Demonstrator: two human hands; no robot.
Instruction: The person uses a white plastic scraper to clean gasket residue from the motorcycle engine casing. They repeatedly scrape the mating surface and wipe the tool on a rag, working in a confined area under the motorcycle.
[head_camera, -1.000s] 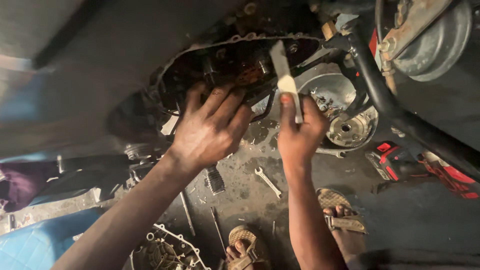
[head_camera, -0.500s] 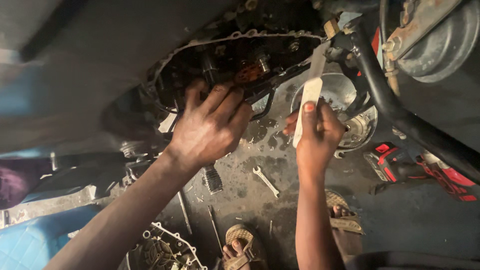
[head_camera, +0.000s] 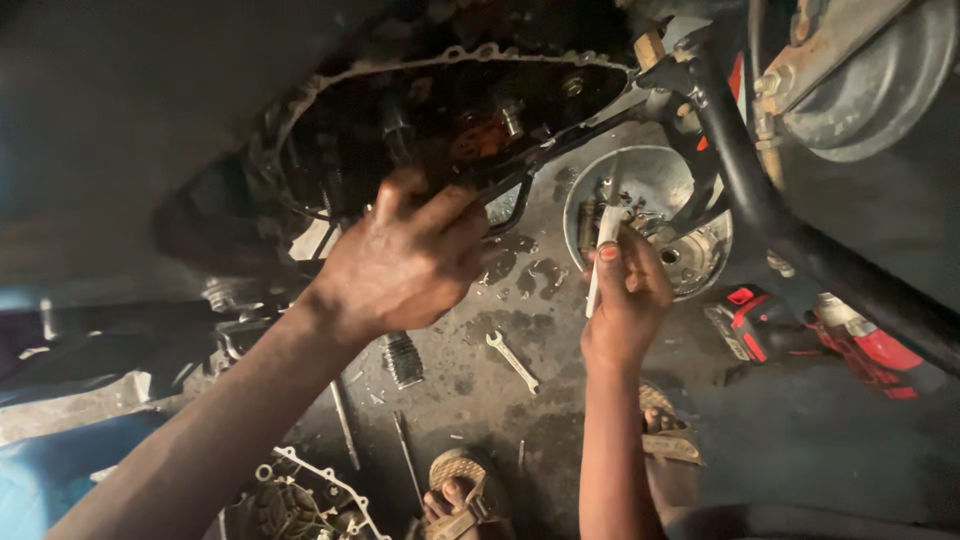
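The open engine case (head_camera: 450, 120) sits at the far middle of the view, its cover off and dark oily parts showing inside a pale, bolt-holed rim. The left hand (head_camera: 405, 265) reaches up to its near edge, fingers curled over the lower rim and a black frame bar there; the grip is closed on that edge, though what exactly the fingertips press cannot be told.

Just right of it, the right hand (head_camera: 625, 300) holds a thin flat white strip (head_camera: 600, 255), pinched narrow between thumb and fingers, its tip pointing up toward the case rim and standing in front of a round metal drum (head_camera: 650, 215) on the floor.

Risks, as a judgement: the case hangs open above a dirty floor, so grit could fall in or stick to the sealing face. The strip looks slim and held near its low end; pushed at an angle, it could flex, slip off the rim, and gouge the face or jab the left fingers close by. Oil puddles (head_camera: 520, 275) below suggest slick surfaces, which would loosen either hold.

Both forearms rise from the near edge, the left slanting from the near left, the right almost straight up. A small spanner (head_camera: 512, 360) lies on the floor between them, and a red power tool (head_camera: 800, 330) lies to the right.
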